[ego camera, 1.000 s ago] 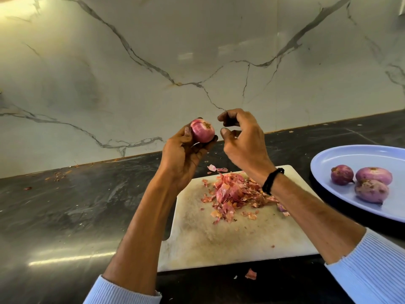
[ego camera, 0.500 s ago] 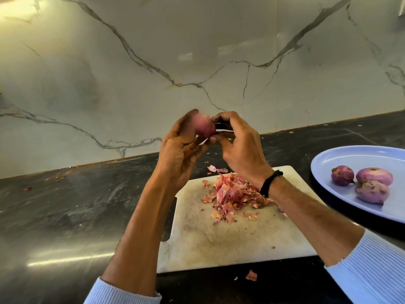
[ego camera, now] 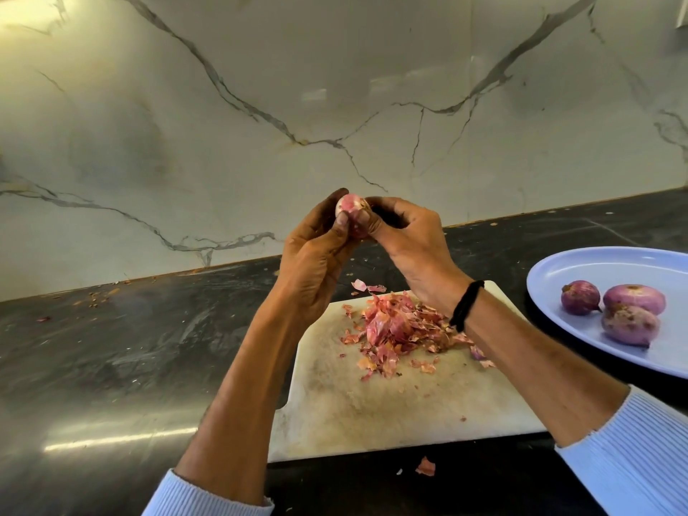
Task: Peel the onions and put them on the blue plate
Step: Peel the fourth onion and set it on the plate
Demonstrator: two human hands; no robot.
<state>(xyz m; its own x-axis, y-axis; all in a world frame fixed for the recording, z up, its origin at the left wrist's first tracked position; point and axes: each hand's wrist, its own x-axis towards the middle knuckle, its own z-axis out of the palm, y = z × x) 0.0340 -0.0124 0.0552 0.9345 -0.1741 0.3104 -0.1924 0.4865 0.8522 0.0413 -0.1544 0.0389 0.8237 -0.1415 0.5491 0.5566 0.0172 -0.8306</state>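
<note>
A small pink onion point(ego camera: 350, 208) is held up in the air between both hands, above the far edge of the white cutting board point(ego camera: 391, 404). My left hand point(ego camera: 316, 262) grips it from the left and below, thumb on its front. My right hand point(ego camera: 413, 240) pinches it from the right with fingers curled against its skin. A heap of pink onion peels point(ego camera: 394, 329) lies on the board. On the blue plate point(ego camera: 595, 266) at the right rest three purple onions point(ego camera: 629, 324).
The dark stone counter point(ego camera: 111, 348) runs left and front of the board, with a loose peel point(ego camera: 425, 467) near the front edge and crumbs along the back. A veined marble wall point(ego camera: 335, 106) rises close behind the hands.
My right hand, apart from the onion a second ago, closed in and now pinches its right side. The onion has been turned in my left hand and both hands sit slightly closer together.
</note>
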